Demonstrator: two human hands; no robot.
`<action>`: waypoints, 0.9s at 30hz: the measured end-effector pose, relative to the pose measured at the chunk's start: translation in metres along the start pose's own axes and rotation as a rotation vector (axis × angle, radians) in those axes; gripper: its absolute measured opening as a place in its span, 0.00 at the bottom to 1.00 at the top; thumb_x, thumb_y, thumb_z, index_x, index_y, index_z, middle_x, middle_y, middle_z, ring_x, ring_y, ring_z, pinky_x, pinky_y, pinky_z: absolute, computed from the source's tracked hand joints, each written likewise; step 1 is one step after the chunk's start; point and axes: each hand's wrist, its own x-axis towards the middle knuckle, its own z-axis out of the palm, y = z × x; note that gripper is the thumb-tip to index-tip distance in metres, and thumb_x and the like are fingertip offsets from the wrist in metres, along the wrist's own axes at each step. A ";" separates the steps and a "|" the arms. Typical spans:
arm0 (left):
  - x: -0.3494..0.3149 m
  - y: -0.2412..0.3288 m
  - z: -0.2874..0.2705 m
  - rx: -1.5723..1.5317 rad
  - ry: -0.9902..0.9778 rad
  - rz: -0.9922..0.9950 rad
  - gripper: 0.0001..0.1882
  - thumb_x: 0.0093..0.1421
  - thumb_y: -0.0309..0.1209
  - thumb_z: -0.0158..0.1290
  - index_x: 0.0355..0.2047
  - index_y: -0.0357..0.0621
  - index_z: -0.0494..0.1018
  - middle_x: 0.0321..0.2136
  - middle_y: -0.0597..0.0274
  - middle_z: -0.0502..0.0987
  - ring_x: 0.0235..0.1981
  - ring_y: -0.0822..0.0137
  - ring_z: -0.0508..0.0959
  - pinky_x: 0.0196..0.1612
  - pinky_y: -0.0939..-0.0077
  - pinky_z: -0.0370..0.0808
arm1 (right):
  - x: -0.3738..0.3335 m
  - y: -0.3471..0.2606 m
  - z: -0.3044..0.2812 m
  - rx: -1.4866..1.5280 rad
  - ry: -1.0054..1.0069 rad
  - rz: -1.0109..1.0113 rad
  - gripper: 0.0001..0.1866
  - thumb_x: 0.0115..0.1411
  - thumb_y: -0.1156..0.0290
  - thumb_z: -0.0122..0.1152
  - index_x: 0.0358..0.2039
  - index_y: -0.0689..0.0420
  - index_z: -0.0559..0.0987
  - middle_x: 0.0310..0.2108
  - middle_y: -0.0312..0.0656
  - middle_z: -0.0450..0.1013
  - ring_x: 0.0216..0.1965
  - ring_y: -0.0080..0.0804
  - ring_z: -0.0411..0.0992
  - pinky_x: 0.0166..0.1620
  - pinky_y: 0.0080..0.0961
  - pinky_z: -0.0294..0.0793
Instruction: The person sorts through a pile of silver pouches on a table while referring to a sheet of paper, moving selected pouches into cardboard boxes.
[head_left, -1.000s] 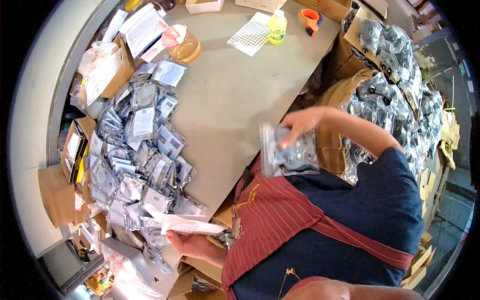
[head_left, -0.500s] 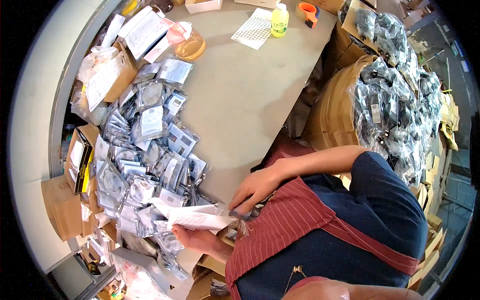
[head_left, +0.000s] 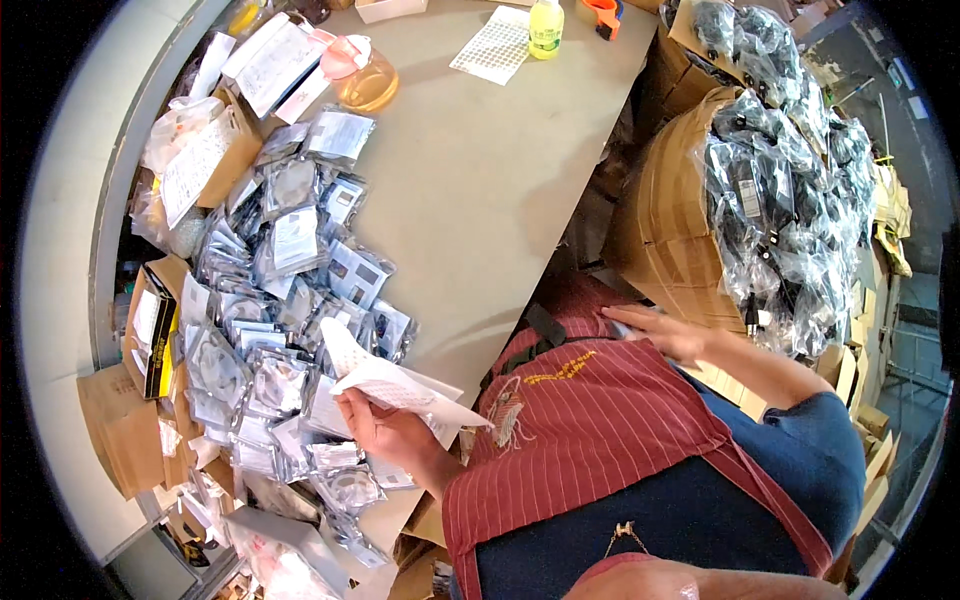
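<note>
Folded white printed paper sheets [head_left: 400,388] are pinched in my left hand [head_left: 385,430], raised over a heap of small clear plastic packets [head_left: 270,385]. One sheet corner curls upward, and the lower edges reach toward my apron. My right hand [head_left: 662,335] lies against the side of the red striped apron [head_left: 590,400], off the table's edge. A narrow bluish-grey thing shows at its fingers, partly hidden; its kind does not show. The packets contain flat items and printed inserts.
A jug with a pink lid [head_left: 365,85], a yellow-green bottle [head_left: 546,30], a dotted sheet [head_left: 492,45] and an orange tape dispenser [head_left: 604,16] stand on the grey table [head_left: 470,170]. A large carton [head_left: 660,210] of bagged black items is at right; boxes [head_left: 120,430] line the left.
My right hand has moved from the table's near edge rightward to the apron's side. My left hand keeps the sheets, which have fanned and curled up. The view has shifted slightly.
</note>
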 end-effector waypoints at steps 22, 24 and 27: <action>-0.022 0.009 -0.066 0.025 0.181 -0.029 0.19 0.66 0.36 0.49 0.53 0.35 0.69 0.45 0.57 0.75 0.45 0.64 0.75 0.48 0.69 0.70 | 0.004 -0.031 -0.007 0.006 -0.238 -0.068 0.69 0.43 0.15 0.37 0.70 0.57 0.38 0.71 0.54 0.32 0.72 0.52 0.31 0.70 0.51 0.35; -0.026 0.006 -0.063 0.009 0.201 -0.047 0.19 0.67 0.36 0.49 0.52 0.34 0.69 0.47 0.56 0.75 0.46 0.65 0.74 0.49 0.70 0.70 | -0.006 -0.059 -0.003 -0.115 -0.281 -0.269 0.73 0.38 0.12 0.36 0.70 0.61 0.38 0.71 0.55 0.33 0.72 0.49 0.30 0.70 0.48 0.34; -0.036 0.017 -0.056 0.000 0.267 -0.012 0.19 0.67 0.35 0.48 0.52 0.34 0.69 0.47 0.56 0.74 0.48 0.66 0.73 0.50 0.71 0.69 | -0.001 -0.098 0.000 0.130 -0.514 -0.534 0.76 0.37 0.14 0.46 0.69 0.63 0.38 0.72 0.54 0.32 0.72 0.48 0.30 0.69 0.46 0.31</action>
